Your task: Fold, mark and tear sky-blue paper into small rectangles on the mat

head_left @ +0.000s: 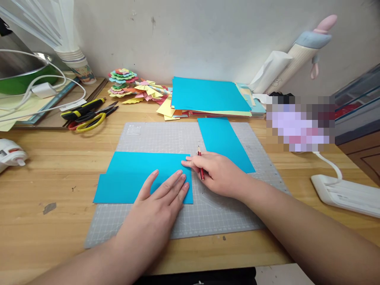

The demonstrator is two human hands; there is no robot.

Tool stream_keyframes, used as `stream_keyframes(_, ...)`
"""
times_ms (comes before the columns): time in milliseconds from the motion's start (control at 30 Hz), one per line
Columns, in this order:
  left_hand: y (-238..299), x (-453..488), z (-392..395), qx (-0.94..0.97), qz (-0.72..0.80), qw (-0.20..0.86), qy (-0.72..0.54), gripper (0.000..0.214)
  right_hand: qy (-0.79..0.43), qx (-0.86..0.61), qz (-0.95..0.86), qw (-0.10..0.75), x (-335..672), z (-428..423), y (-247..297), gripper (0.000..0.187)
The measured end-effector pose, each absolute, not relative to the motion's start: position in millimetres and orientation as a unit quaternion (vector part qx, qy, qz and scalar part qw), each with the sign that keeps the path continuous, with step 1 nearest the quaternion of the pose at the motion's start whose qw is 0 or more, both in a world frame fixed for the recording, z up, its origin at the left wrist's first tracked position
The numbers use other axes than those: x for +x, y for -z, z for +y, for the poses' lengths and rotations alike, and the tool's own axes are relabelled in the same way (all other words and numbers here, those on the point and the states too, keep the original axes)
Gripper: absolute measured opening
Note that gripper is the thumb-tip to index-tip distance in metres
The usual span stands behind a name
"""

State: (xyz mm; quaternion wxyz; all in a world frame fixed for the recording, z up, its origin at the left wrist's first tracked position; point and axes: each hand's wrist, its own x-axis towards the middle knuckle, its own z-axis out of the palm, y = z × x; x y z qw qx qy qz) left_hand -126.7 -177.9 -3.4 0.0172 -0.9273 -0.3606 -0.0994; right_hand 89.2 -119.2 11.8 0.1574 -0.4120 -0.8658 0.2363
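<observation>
A folded blue paper sheet (133,174) lies on the grey cutting mat (166,136). My left hand (160,202) rests flat on the sheet's right part, fingers stretched out and together. My right hand (215,172) touches the sheet's upper right corner with its fingertips while gripping a red pencil (201,164) between the fingers. A second blue strip (224,142) lies on the mat just behind my right hand.
A stack of coloured paper topped by a blue sheet (208,95) sits at the back, with folded paper flowers (123,81) to its left. Yellow-handled scissors and pliers (89,114) lie back left. A white lamp base (347,194) stands right, a glue gun (12,154) far left.
</observation>
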Motion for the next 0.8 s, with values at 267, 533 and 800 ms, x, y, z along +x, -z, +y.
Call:
stream_keyframes(267,2.9,-126.4,-177.2,-0.926,-0.359,0.015,0.112,0.038,-0.236,-0.412,-0.865,0.163,90.4,-119.5,-9.6,0.020)
stream_keyframes(533,5.6,-127.8,-178.5,-0.927,-0.362,0.018,0.100,0.043,-0.217,-0.449,-0.843,0.204,74.2,-130.9,-0.8,0.037)
stream_keyframes(800,1.2,-127.7,-185.6,-0.933,-0.340,0.022,0.115,0.033,-0.190,-0.449,-0.854,0.180,72.7,-132.6,4.0,0.052)
